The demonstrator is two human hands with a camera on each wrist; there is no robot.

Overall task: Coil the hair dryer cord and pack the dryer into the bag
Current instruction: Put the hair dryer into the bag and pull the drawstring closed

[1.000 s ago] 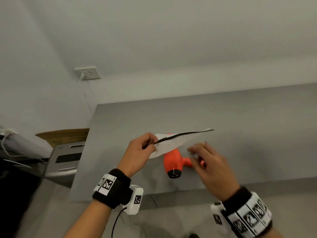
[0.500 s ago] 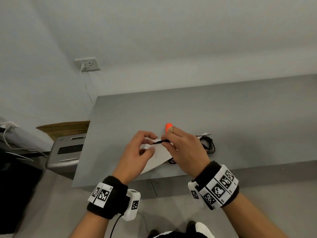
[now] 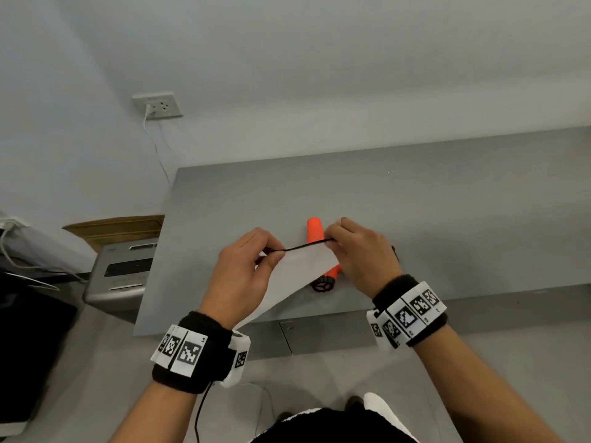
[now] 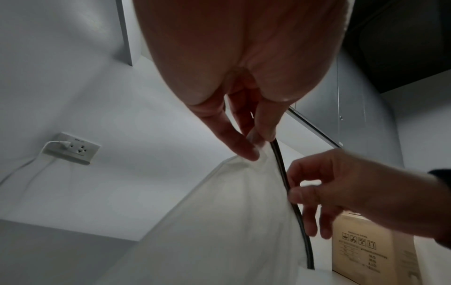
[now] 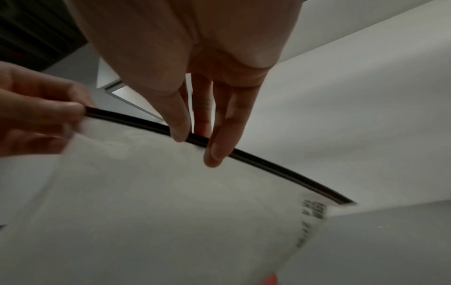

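Head view alone: orange dryer (image 3: pixel 315 233) on table (image 3: pixel 415 203), behind white bag (image 3: pixel 303 266) pinched by both hands, left (image 3: pixel 243 273), right (image 3: pixel 361 254).

Grey table (image 3: pixel 415 193) against a pale wall (image 3: pixel 319 75) bearing a socket (image 3: pixel 158 106).

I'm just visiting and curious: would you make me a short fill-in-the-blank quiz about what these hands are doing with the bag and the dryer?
1. Both hands pinch the white bag along its ____ zipper strip.
2. The hair dryer lying on the table is ____ in colour.
3. The dryer is still ____ the bag.
4. The left hand pinches the strip's ____ end, seen from the head camera.

Missing words: black; orange; outside; left
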